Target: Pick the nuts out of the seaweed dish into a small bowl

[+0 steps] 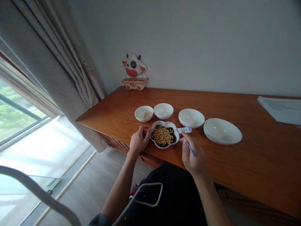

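Note:
A flower-shaped white dish (164,136) full of yellow beans over dark green ones sits near the table's front edge. My left hand (139,140) rests on the table against the dish's left rim, fingers curled around it. My right hand (194,157) is closed on a blue-handled spoon (185,131), whose white bowl lies just right of the dish. Behind the dish stand two small white bowls: the left bowl (143,113) holds a few pale beans, the other small bowl (163,110) looks empty.
Two wider white bowls (191,118) (222,131) stand to the right on the wooden table (258,157). A cow-shaped toy keyboard (134,72) sits at the back left corner. Papers (282,110) lie far right. Curtain and window are on the left.

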`<action>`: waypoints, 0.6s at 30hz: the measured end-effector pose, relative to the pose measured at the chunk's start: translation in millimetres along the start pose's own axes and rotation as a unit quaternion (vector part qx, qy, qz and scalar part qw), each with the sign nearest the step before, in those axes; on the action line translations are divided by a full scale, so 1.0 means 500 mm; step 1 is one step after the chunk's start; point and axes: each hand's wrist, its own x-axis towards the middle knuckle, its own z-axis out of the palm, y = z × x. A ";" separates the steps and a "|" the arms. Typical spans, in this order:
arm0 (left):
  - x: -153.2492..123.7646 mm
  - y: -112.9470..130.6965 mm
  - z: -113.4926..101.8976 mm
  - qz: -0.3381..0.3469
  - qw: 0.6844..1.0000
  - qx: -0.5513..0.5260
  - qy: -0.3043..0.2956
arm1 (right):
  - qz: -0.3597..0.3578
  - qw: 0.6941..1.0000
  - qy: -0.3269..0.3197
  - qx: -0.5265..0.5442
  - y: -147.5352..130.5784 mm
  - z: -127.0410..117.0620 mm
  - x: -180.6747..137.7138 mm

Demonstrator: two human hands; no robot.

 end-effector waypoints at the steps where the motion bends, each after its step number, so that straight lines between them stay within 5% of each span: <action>1: 0.000 0.000 0.001 0.004 1.000 -0.001 0.002 | 0.001 1.000 0.001 0.000 0.000 -0.001 0.000; 18: -0.004 -0.001 0.002 0.003 1.000 -0.005 0.022 | -0.016 1.000 -0.019 -0.005 -0.002 -0.001 -0.006</action>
